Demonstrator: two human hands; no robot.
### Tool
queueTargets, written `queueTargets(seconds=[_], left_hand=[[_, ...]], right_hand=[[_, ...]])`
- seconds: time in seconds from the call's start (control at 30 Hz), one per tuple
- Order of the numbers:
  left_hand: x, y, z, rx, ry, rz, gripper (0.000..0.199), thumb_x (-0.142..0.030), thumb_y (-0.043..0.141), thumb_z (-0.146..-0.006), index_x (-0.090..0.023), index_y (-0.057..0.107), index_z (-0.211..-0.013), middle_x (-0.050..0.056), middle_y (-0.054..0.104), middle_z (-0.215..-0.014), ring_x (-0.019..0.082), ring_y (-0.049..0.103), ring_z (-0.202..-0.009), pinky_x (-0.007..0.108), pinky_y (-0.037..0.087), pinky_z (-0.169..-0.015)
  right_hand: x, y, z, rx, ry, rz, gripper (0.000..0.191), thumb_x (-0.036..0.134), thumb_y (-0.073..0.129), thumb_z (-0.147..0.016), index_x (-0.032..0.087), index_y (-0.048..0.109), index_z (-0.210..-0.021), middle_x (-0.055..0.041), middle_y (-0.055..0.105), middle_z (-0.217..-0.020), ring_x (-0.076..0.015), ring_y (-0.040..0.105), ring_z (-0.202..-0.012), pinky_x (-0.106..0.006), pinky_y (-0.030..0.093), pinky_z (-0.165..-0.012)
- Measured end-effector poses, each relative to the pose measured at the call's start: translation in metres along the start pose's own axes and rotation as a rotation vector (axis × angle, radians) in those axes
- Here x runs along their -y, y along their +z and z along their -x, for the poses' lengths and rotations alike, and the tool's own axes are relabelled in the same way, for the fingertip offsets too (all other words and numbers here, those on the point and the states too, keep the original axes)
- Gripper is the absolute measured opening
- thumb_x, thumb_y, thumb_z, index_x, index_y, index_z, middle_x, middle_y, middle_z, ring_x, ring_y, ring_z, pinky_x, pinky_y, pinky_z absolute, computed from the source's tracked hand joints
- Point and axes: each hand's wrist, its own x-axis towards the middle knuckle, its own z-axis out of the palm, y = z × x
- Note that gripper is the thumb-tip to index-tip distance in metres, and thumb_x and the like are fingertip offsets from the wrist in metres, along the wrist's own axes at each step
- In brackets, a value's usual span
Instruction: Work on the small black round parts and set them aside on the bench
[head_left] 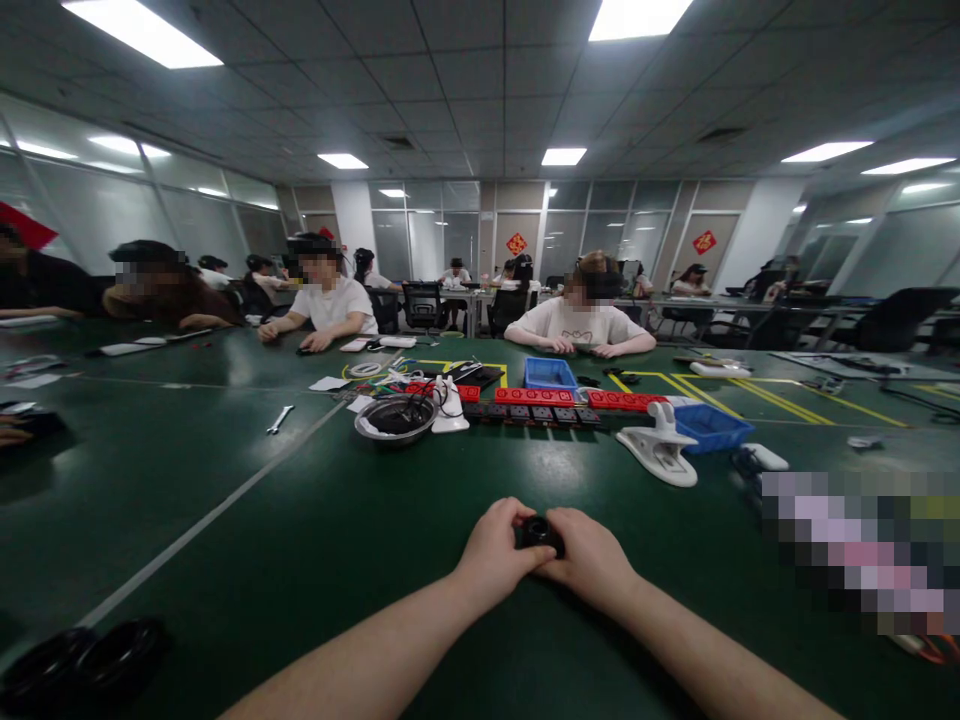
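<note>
Between my two hands is a small black ring-shaped part (537,532) with a round hole facing up, just above or on the green table (420,520). My left hand (491,545) grips it from the left, the thumb along its near side. My right hand (592,550) closes round it from the right, and its fingers cover part of the piece. What the part belongs to cannot be made out. Two larger black rings (124,650) lie at the table's lower left, apart from my hands.
Ahead lie a metal bowl (395,420) with black cable, white clips (660,450), red socket strips (532,396) and blue trays (709,427). A wrench (280,420) lies to the left. Co-workers sit across the table, one directly opposite (581,320).
</note>
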Motion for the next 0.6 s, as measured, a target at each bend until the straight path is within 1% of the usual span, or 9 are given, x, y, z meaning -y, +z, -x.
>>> queueTargets(seconds=[0.1, 0.2, 0.33, 0.5, 0.6], left_hand=[[0.000, -0.002, 0.000, 0.074, 0.011, 0.026, 0.030, -0.024, 0.066, -0.058, -0.018, 0.053, -0.085, -0.001, 0.049, -0.081, 0.011, 0.043, -0.062, 0.020, 0.032, -0.053], [-0.004, -0.005, 0.002, 0.115, 0.034, 0.031, 0.028, -0.024, 0.064, -0.060, -0.018, 0.054, -0.085, -0.001, 0.048, -0.081, 0.011, 0.044, -0.065, 0.021, 0.034, -0.056], [-0.009, -0.009, 0.003, 0.101, 0.088, -0.007, 0.026, -0.024, 0.065, -0.059, -0.019, 0.056, -0.083, -0.001, 0.048, -0.081, 0.014, 0.044, -0.074, 0.023, 0.034, -0.064], [-0.007, -0.010, 0.003, 0.137, 0.070, -0.026, 0.029, -0.026, 0.065, -0.060, -0.019, 0.057, -0.087, -0.001, 0.045, -0.079, 0.013, 0.042, -0.068, 0.022, 0.034, -0.061], [-0.005, -0.010, 0.002, 0.153, 0.070, -0.012, 0.034, -0.025, 0.065, -0.059, -0.020, 0.056, -0.091, -0.001, 0.044, -0.079, 0.012, 0.042, -0.067, 0.021, 0.034, -0.060]], right_hand=[[-0.005, -0.004, 0.001, 0.042, -0.060, -0.060, 0.038, 0.044, 0.063, -0.058, 0.017, 0.052, -0.081, -0.0033, 0.052, -0.080, -0.0183, 0.048, -0.074, -0.026, 0.034, -0.062], [-0.011, -0.013, 0.001, 0.126, -0.168, -0.189, 0.044, 0.041, 0.066, -0.057, 0.018, 0.053, -0.092, -0.0032, 0.052, -0.086, -0.0186, 0.048, -0.079, -0.026, 0.036, -0.067], [-0.014, -0.023, 0.002, 0.204, -0.243, -0.303, 0.033, 0.033, 0.062, -0.065, 0.018, 0.056, -0.093, -0.0027, 0.054, -0.084, -0.0184, 0.048, -0.081, -0.027, 0.036, -0.070], [-0.014, -0.028, 0.000, 0.263, -0.245, -0.421, 0.027, 0.028, 0.060, -0.068, 0.017, 0.058, -0.092, -0.0015, 0.056, -0.083, -0.0169, 0.049, -0.077, -0.026, 0.037, -0.068], [-0.015, -0.026, 0.000, 0.258, -0.227, -0.444, 0.026, 0.025, 0.060, -0.067, 0.016, 0.058, -0.091, -0.0011, 0.056, -0.082, -0.0164, 0.049, -0.075, -0.025, 0.037, -0.067]])
